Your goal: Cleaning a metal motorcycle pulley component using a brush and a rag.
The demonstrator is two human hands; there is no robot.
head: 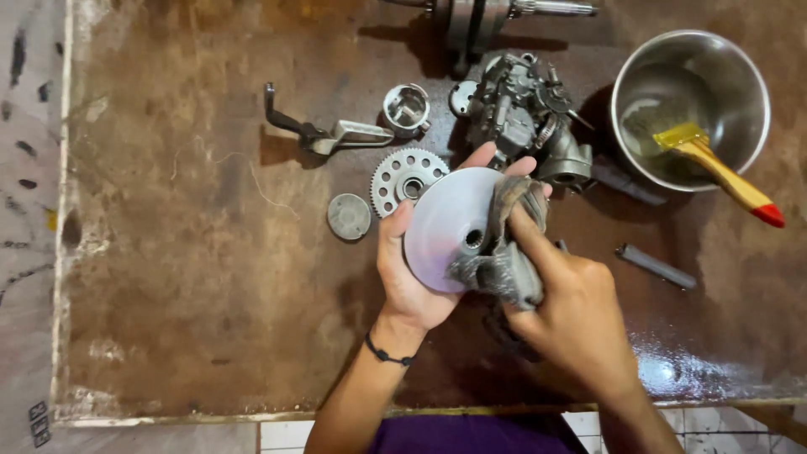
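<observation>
My left hand [408, 269] grips a round silver metal disc [445, 223] with a centre hole, thumb over its left rim and fingertips showing above its top edge. My right hand [567, 307] presses a dirty grey rag [504, 244] against the disc's right half, index finger stretched along the cloth. Both hands hover over a worn brown metal worktop [193, 277].
Behind the disc lie a toothed gear [405, 178], a small round cap [349, 216], a bent lever [324, 134], a short metal cylinder [407, 108] and a carburettor-like engine part [525, 113]. A steel bowl [723, 63] holds a yellow-handled brush [719, 168]. A grey bar [656, 266] lies right.
</observation>
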